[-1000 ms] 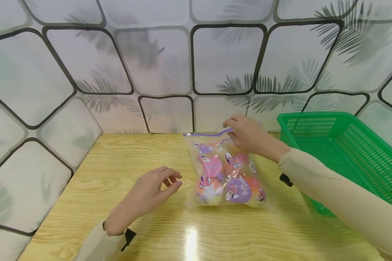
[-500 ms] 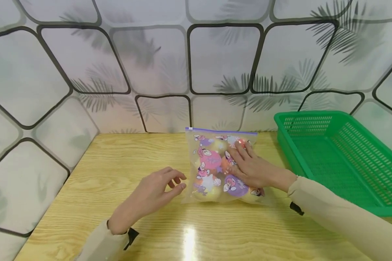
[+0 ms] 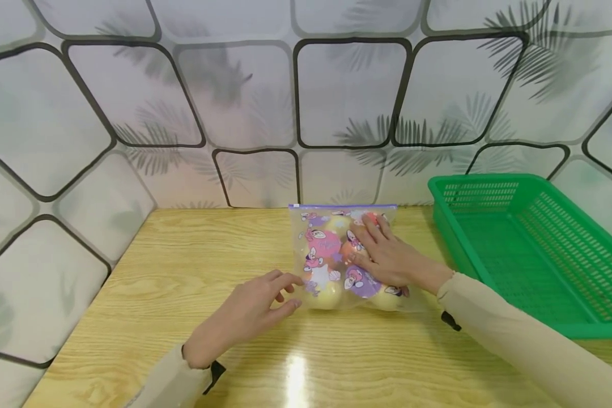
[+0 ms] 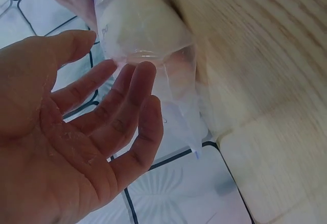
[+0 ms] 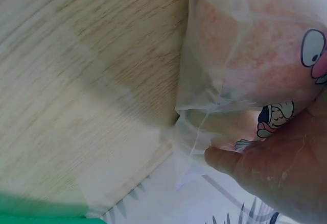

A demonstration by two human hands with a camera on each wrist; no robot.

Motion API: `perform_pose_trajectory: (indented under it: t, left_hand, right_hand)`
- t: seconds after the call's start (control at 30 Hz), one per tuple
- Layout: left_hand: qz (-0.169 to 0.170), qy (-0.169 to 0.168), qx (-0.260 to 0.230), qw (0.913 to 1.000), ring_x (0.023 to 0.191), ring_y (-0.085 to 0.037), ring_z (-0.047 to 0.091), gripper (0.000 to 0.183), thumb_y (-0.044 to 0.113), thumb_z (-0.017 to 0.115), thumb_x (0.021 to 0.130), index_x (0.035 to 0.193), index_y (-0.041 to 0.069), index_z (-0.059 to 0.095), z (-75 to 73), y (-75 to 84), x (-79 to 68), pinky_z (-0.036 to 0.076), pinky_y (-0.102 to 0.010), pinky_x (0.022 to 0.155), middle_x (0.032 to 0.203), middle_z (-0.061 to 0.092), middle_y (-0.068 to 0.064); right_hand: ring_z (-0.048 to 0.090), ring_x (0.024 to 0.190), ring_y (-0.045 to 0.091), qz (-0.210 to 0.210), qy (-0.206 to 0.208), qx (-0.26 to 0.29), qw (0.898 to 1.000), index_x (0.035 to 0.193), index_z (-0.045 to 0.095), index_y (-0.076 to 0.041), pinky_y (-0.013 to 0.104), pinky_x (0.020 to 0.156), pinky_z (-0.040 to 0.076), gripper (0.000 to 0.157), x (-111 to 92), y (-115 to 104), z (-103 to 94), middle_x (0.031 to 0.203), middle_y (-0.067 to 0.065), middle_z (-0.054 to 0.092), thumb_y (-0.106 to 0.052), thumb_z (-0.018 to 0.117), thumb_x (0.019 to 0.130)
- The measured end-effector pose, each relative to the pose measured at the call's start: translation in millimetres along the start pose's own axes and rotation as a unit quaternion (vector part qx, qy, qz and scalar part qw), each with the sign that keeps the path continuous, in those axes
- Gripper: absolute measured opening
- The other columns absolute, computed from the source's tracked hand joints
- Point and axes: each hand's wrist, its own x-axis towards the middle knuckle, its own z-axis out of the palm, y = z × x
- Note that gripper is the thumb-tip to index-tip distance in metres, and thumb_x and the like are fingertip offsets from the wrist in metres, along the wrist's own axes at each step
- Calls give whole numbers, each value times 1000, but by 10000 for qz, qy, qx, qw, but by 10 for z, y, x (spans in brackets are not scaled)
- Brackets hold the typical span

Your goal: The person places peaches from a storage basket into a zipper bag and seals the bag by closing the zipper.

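On the wooden table lies a translucent zip bag with pink and purple cartoon prints and a purple slider strip along its far edge. Several round yellowish and orange-red things bulge inside it. My right hand rests flat on the bag's right half, fingers spread and straight. At the bag's lower left, my left hand hovers with loosely bent fingers, fingertips right at the bag's side. In the left wrist view the left palm holds nothing, and the bag stands just beyond the fingertips.
A green plastic basket with perforated walls stands to the right, near the right forearm. The wooden table meets a patterned fabric wall at the back and left.
The right hand has left the bag's zip edge and come down flat on its right half. The bag has slid slightly nearer. The left hand has moved right and nearer, up to the bag's side.
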Motion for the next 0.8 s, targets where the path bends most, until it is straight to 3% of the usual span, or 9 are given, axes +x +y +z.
perform_pose_trajectory:
  t: [0.3, 0.53, 0.8]
  left_hand:
    - [275, 8, -256, 9993, 85, -13, 68, 24, 10, 69, 97, 121, 12, 66, 112, -19, 1, 57, -17, 68, 100, 70, -3]
    - [464, 346, 2, 9983, 83, -12, 68, 23, 5, 71, 95, 117, 10, 67, 138, -29, 9, 55, -15, 66, 96, 70, -2]
    - [623, 699, 91, 9956, 78, -9, 66, 24, -5, 70, 91, 111, 7, 68, 108, -94, 63, 56, -16, 66, 91, 71, -1]
  right_hand:
    - [-7, 158, 44, -3, -80, 185, 9998, 165, 14, -15, 64, 128, 19, 73, -4, 11, 3, 172, 17, 3, -55, 35, 108]
    - [-5, 158, 46, -39, 112, 251, 9996, 165, 18, -13, 65, 128, 17, 72, 11, 7, 15, 172, 20, 5, -51, 39, 108]
    - [-10, 158, 44, 40, 80, 491, 9988, 165, 16, -16, 66, 128, 14, 71, 154, 0, 50, 171, 20, -3, -52, 36, 109]
